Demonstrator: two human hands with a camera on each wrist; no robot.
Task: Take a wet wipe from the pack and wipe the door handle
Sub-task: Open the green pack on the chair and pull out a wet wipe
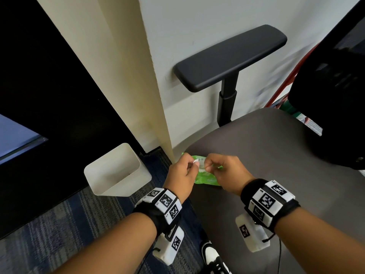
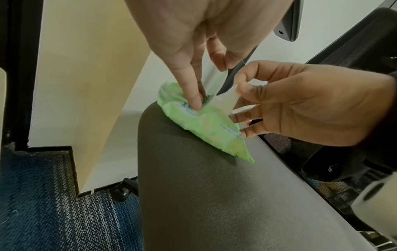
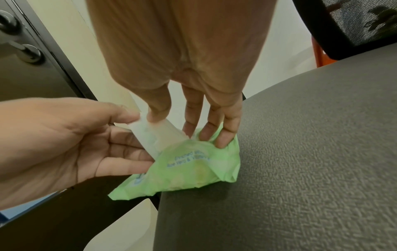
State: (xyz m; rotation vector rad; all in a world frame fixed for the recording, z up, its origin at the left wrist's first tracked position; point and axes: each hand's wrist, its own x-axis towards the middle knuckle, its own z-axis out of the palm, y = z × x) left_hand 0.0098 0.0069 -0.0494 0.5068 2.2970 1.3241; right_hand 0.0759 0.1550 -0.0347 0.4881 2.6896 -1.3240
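A green wet wipe pack (image 1: pixel 207 177) (image 2: pixel 206 125) (image 3: pixel 193 169) lies on the front left corner of the grey chair seat (image 1: pixel 276 155). My left hand (image 1: pixel 194 163) (image 2: pixel 222 68) pinches the pack's peeled-back flap (image 2: pixel 220 79) (image 3: pixel 146 135), and its forefinger presses on the pack. My right hand (image 1: pixel 207 165) (image 3: pixel 153 117) pinches a white wipe (image 2: pixel 226 100) that stands partly out of the opening, while its other fingers press the pack down. The dark door handle (image 3: pixel 29 51) shows only in the right wrist view, up at the left.
A white bin (image 1: pixel 118 171) stands on the blue carpet left of the chair, by the dark door (image 1: pixel 49 86) and cream door frame (image 1: pixel 128 76). The chair's black armrest (image 1: pixel 229 56) and mesh backrest (image 1: pixel 335 95) rise behind and right of my hands.
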